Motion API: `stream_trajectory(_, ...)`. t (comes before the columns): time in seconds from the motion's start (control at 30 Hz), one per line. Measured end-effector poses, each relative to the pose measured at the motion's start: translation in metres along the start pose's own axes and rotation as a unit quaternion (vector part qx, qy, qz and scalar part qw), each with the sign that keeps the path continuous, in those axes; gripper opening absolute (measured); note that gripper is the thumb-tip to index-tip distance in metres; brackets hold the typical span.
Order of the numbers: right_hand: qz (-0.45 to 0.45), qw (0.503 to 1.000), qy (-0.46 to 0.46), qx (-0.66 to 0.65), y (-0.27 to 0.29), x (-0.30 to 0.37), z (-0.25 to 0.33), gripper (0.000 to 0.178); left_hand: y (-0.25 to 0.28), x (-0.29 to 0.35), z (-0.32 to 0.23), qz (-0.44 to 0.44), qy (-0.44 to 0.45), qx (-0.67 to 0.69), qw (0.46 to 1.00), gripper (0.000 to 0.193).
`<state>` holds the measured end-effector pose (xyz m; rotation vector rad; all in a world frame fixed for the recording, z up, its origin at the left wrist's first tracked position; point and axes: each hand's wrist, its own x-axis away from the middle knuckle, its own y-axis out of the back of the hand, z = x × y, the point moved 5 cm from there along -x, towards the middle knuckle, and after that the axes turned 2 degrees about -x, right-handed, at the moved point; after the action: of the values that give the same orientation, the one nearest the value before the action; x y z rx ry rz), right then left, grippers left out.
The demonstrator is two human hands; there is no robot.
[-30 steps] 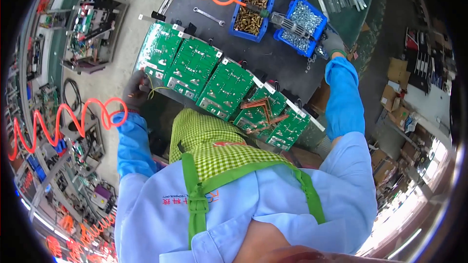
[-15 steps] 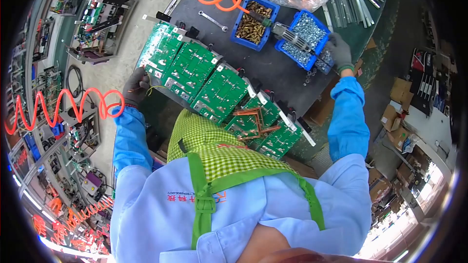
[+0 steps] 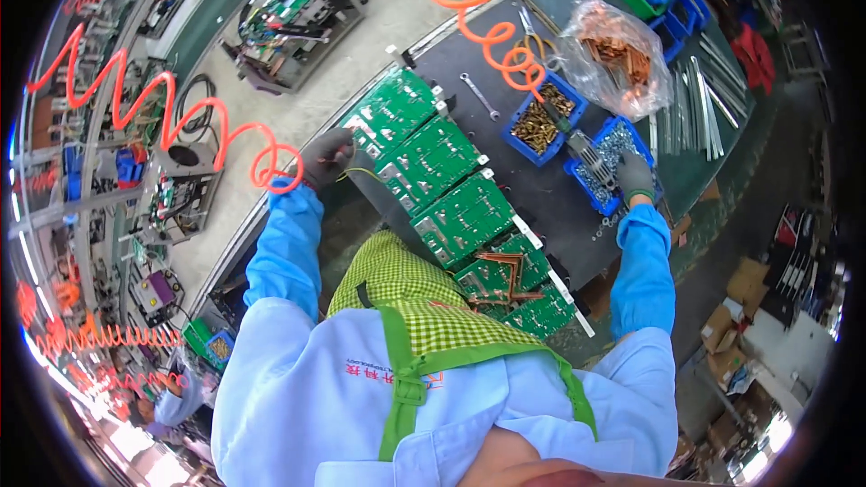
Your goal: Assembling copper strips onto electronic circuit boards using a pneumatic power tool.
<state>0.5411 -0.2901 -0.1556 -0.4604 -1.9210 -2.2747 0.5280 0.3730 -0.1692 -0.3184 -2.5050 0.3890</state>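
My left hand (image 3: 327, 159), in a grey glove, is beside the left end of a row of green circuit boards (image 3: 462, 216). Its fingers are curled together; whatever they hold is too small to make out. A thin yellow-green wire (image 3: 363, 173) runs from near those fingers. My right hand (image 3: 635, 174), also gloved, reaches down into a blue bin of small silver fasteners (image 3: 617, 141), fingertips hidden. Beside it a power screwdriver (image 3: 588, 159) lies across the bin. Bent copper bars (image 3: 512, 278) rest on the boards toward the right end.
A blue bin of brass-coloured screws (image 3: 538, 126), a wrench (image 3: 480, 96) and scissors (image 3: 534, 36) lie beyond the boards. Farther off are a plastic bag of copper parts (image 3: 621, 59) and metal strips (image 3: 699, 113). An orange coiled hose (image 3: 494, 32) hangs down to the screwdriver.
My right hand has moved from the bin's outer edge in over the silver fasteners. My left hand stays by the boards' left end. The whole view has shifted.
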Motion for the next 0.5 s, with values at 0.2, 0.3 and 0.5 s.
stream_trajectory(0.2, 0.045, 0.990, -0.125, 0.053, 0.009, 0.008, 0.031, 0.038, -0.026, 0.013, -0.012, -0.060, 0.116, 0.173, 0.976, 0.016)
stream_trajectory(0.3, 0.063, 0.990, -0.104, 0.075, -0.001, 0.007, 0.019, 0.034, -0.027, 0.010, -0.015, 0.006, 0.089, 0.159, 0.983, 0.013)
stream_trajectory(0.5, -0.044, 0.991, -0.112, -0.051, 0.010, 0.018, -0.003, 0.025, -0.032, 0.011, -0.022, 0.005, 0.118, 0.152, 0.981, 0.012)
